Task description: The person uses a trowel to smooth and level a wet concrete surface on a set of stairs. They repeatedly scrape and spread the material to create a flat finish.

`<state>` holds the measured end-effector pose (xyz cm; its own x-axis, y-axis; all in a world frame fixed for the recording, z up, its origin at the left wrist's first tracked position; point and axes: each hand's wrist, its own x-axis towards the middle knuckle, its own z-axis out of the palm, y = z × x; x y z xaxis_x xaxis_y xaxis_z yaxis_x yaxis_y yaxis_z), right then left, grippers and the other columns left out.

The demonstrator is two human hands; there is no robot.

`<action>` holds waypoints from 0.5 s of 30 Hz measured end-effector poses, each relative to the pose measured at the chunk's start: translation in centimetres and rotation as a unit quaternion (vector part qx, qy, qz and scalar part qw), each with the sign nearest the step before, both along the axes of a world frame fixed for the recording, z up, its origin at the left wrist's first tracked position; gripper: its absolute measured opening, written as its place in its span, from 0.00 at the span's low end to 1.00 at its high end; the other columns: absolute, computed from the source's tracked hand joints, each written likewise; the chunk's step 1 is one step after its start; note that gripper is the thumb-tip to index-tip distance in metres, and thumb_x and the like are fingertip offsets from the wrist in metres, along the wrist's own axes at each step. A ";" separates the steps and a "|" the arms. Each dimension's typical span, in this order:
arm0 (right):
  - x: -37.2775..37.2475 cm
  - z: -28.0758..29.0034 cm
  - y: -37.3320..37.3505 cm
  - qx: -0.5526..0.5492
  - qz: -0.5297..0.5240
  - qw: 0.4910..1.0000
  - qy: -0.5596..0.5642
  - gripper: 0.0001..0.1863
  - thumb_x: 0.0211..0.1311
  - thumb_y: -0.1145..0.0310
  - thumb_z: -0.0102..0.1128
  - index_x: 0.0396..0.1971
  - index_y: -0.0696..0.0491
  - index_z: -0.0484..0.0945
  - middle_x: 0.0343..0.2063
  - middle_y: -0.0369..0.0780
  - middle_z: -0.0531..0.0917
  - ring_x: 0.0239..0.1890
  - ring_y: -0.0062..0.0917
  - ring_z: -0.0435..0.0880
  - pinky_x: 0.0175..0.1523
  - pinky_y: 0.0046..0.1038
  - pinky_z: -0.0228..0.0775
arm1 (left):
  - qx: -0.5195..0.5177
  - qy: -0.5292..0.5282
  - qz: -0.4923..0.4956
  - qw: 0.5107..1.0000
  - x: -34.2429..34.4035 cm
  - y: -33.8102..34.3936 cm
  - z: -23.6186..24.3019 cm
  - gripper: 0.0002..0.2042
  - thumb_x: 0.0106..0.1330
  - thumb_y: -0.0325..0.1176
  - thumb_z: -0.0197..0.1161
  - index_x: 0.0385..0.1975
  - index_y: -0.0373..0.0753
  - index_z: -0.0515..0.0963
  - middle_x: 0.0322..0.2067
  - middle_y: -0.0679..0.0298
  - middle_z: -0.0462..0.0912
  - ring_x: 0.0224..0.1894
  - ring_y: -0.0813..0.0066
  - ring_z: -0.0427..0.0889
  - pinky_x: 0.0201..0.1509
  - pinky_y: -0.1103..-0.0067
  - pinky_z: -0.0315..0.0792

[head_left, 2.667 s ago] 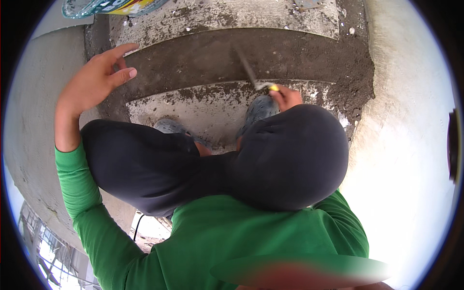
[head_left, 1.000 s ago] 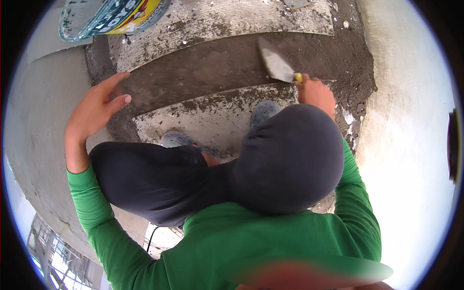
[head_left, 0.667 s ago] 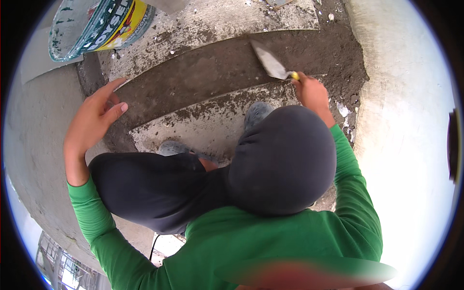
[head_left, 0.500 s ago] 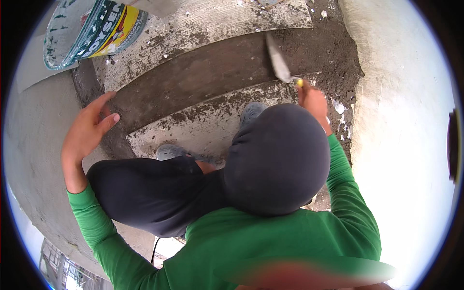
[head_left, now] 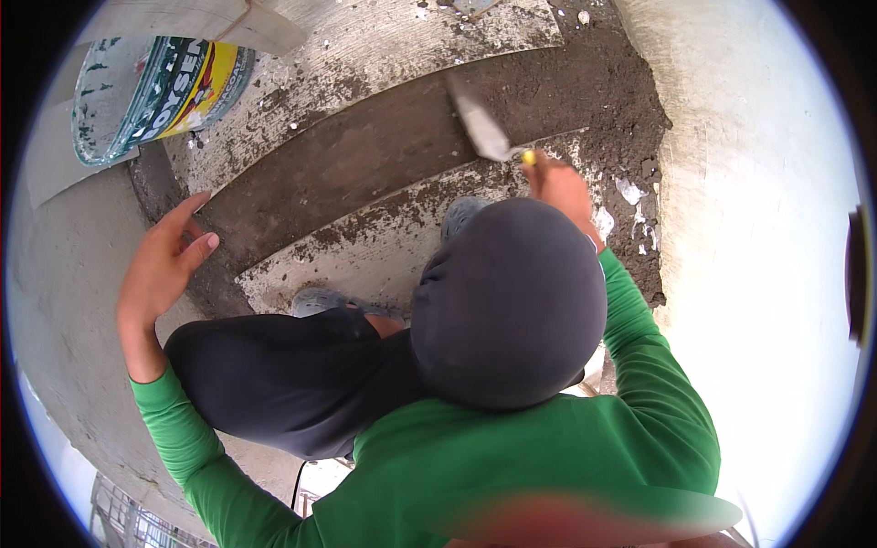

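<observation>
My right hand (head_left: 564, 190) is closed round the handle of a pointed trowel (head_left: 482, 128), with a yellow collar showing at the handle's front end. The trowel's blade lies over a curved band of dark, smoothed mortar (head_left: 347, 151) and is slightly blurred. At the band's left end is my left hand (head_left: 163, 265), with its fingers stretched out and the thumb apart, holding nothing. Its fingertips are by the band's far left corner; whether they touch it I cannot tell.
Pale, mortar-spattered step surfaces (head_left: 365, 233) border the band on both sides. A paint-smeared bucket (head_left: 164, 96) lies tilted at the far left. Rough, loose mortar (head_left: 621, 91) runs along the white right wall (head_left: 731, 228). A grey wall (head_left: 64, 265) stands at left. My shoes (head_left: 320, 300) are on the near step.
The trowel in my right hand has moved left along the mortar band. My left hand stays at the band's left end, still open. The whole view has shifted slightly.
</observation>
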<state>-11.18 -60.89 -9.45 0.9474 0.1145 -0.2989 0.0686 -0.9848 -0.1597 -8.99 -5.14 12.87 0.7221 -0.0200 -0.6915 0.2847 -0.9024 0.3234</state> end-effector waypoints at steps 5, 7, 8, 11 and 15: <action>1.1 -0.2 2.3 0.002 0.019 0.999 0.041 0.23 0.85 0.49 0.53 0.60 0.52 0.82 0.34 0.49 0.91 0.33 0.46 0.93 0.39 0.48 0.88 | -0.026 -0.074 -0.049 0.996 -0.2 -0.2 -0.6 0.28 0.76 0.36 0.70 0.75 0.45 0.74 0.38 0.62 0.81 0.32 0.75 0.76 0.40 0.74 0.76; 3.2 -0.5 -2.1 -0.038 -0.019 0.998 0.046 0.23 0.85 0.48 0.53 0.59 0.51 0.83 0.34 0.48 0.91 0.34 0.45 0.94 0.40 0.47 0.88 | -0.038 -0.084 -0.041 0.995 -0.3 0.1 -0.8 0.28 0.76 0.36 0.71 0.75 0.44 0.74 0.37 0.62 0.81 0.31 0.75 0.76 0.39 0.74 0.75; 4.0 0.1 -4.4 -0.074 -0.050 0.995 0.048 0.23 0.84 0.48 0.53 0.59 0.51 0.83 0.34 0.48 0.91 0.35 0.45 0.94 0.40 0.47 0.89 | -0.042 -0.080 -0.030 0.995 -0.7 0.6 -0.6 0.28 0.76 0.36 0.70 0.75 0.43 0.74 0.37 0.62 0.81 0.31 0.75 0.76 0.40 0.74 0.75; 4.7 0.3 -10.0 -0.094 -0.117 0.989 0.008 0.22 0.84 0.48 0.55 0.60 0.49 0.84 0.31 0.47 0.91 0.33 0.44 0.94 0.37 0.46 0.89 | -0.008 -0.040 -0.009 0.999 -1.1 1.3 0.2 0.28 0.76 0.35 0.70 0.76 0.45 0.74 0.39 0.63 0.81 0.34 0.76 0.77 0.43 0.75 0.76; 2.2 0.6 -6.3 -0.013 -0.050 0.998 -0.027 0.21 0.83 0.49 0.57 0.58 0.50 0.85 0.30 0.48 0.91 0.29 0.45 0.93 0.34 0.47 0.88 | 0.004 0.006 0.013 1.000 -0.9 0.5 0.6 0.28 0.77 0.34 0.69 0.76 0.46 0.73 0.39 0.64 0.81 0.36 0.77 0.77 0.45 0.76 0.76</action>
<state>-8.95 -67.19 -8.88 0.9687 0.0106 -0.2479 -0.0231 -0.9909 -0.1328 -9.86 -4.61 13.42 0.7139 0.0043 -0.7002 0.3112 -0.8977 0.3118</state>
